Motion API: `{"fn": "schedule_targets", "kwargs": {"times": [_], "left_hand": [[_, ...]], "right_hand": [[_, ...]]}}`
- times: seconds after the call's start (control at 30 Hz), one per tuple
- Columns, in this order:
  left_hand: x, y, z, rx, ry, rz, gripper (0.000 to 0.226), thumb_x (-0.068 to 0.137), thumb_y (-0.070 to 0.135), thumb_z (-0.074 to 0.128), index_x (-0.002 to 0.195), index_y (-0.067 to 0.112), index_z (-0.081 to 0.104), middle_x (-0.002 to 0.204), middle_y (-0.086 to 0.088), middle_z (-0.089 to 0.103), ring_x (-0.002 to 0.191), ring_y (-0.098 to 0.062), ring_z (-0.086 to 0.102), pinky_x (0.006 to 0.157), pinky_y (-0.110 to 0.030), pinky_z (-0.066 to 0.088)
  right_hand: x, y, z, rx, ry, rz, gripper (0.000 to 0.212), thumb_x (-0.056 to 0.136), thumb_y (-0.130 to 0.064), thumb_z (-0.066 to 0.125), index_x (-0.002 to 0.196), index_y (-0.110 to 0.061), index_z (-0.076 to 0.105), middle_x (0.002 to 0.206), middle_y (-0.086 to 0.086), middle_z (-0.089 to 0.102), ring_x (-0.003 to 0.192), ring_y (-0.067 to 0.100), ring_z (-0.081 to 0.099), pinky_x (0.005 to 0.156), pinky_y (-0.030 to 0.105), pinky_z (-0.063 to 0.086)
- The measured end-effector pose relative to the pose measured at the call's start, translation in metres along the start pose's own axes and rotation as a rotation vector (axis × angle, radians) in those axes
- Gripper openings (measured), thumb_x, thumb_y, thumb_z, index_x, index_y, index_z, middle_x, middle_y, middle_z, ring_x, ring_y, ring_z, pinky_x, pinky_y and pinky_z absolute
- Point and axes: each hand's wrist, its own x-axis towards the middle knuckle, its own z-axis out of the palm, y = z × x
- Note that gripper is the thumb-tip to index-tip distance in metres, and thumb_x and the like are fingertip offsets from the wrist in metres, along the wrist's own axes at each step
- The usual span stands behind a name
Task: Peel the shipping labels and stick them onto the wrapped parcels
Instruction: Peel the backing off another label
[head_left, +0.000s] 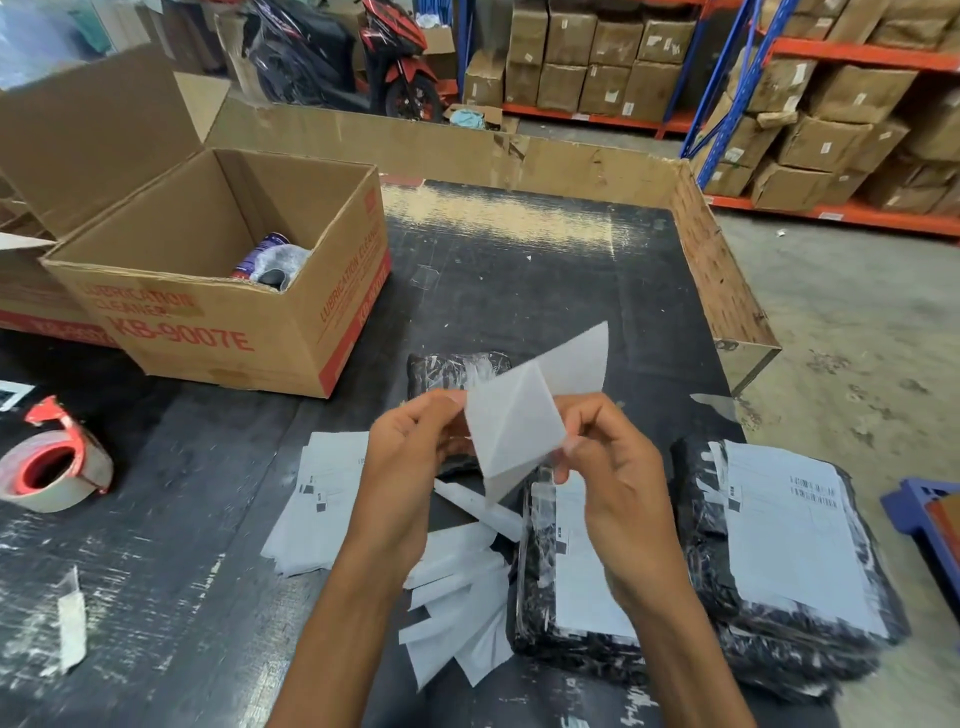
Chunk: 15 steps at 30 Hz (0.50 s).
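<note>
Both hands hold one white shipping label (511, 423) above the table's middle. My left hand (410, 457) pinches its left edge, and my right hand (608, 457) pinches the right side, where a sheet (576, 358) has come away and stands up behind. A stack of unpeeled labels (319, 499) lies under my left forearm. Peeled backing strips (457, 597) lie scattered between my arms. Black wrapped parcels with labels on top sit at the right (795, 540) and under my right hand (576, 587). Another black parcel (452, 371) without a visible label lies behind the hands.
An open cardboard box (223, 312) holding a wrapped can stands at the back left. A red tape roll (52, 467) sits near the left edge. A low cardboard wall (722, 280) rims the table's far and right sides. Shelves of cartons and a scooter stand beyond.
</note>
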Motion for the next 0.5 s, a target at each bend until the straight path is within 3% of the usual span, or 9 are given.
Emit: {"fn": "schedule_targets", "kwargs": {"times": [0.13,0.23,0.3,0.4,0.5], "left_hand": [[0.016,-0.012,-0.011,-0.065,0.097,-0.11,0.025,0.102,0.017,0.053,0.092,0.009,0.074,0.069,0.004,0.073,0.064,-0.01,0.064,0.064,-0.023,0.051],[0.029,-0.021,-0.024,-0.056,0.161,-0.139,0.028,0.103,0.019,0.05,0.093,0.01,0.074,0.076,0.001,0.077,0.065,-0.009,0.066,0.064,-0.025,0.048],[0.041,-0.026,-0.035,-0.026,0.211,-0.157,0.031,0.104,0.019,0.048,0.088,0.011,0.074,0.072,0.003,0.076,0.062,-0.006,0.066,0.057,-0.02,0.049],[0.062,-0.035,-0.052,0.047,0.289,-0.184,0.029,0.101,0.019,0.053,0.079,0.006,0.066,0.068,0.0,0.064,0.059,-0.01,0.054,0.054,-0.023,0.041],[0.076,-0.037,-0.064,0.058,0.341,-0.184,0.021,0.097,0.016,0.055,0.078,0.008,0.059,0.057,0.004,0.05,0.048,-0.008,0.044,0.047,-0.02,0.035]], "right_hand": [[-0.003,0.006,-0.015,0.324,-0.004,0.246,0.021,0.096,-0.012,0.04,0.077,-0.006,0.047,0.083,-0.005,0.063,0.08,0.015,0.053,0.084,0.037,0.047],[-0.004,0.011,-0.03,0.665,-0.03,0.396,0.031,0.098,-0.011,0.035,0.07,-0.016,0.045,0.092,0.002,0.053,0.102,0.018,0.051,0.098,0.04,0.041],[-0.006,0.011,-0.04,0.868,-0.028,0.478,0.024,0.092,-0.015,0.041,0.069,-0.018,0.046,0.107,0.006,0.06,0.115,0.023,0.055,0.105,0.038,0.043],[-0.01,0.004,-0.048,0.948,0.057,0.524,0.019,0.088,-0.018,0.044,0.072,-0.017,0.056,0.121,0.005,0.071,0.117,0.02,0.066,0.104,0.034,0.052],[-0.014,-0.001,-0.05,0.92,0.158,0.432,0.029,0.096,-0.015,0.035,0.071,-0.019,0.05,0.105,0.001,0.068,0.112,0.018,0.062,0.099,0.032,0.052]]}}
